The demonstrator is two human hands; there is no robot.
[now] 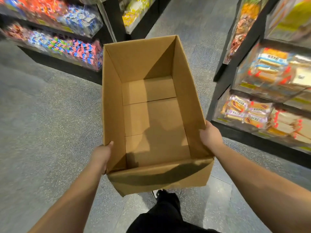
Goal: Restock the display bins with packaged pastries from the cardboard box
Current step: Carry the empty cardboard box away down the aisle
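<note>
Cardboard, brown and open-topped: your rectangular box (151,115) runs lengthwise away from you, mouth up, your left hand (102,154) and right hand (210,136) gripping its side walls.

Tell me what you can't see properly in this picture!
- Head view: fingers of the left hand and right hand are hidden behind the walls of the box.
- Writing on the pastry packs is blurred.
- The sweets at left are smeared by motion.
- The bins at right are cut off by the edge.
</note>
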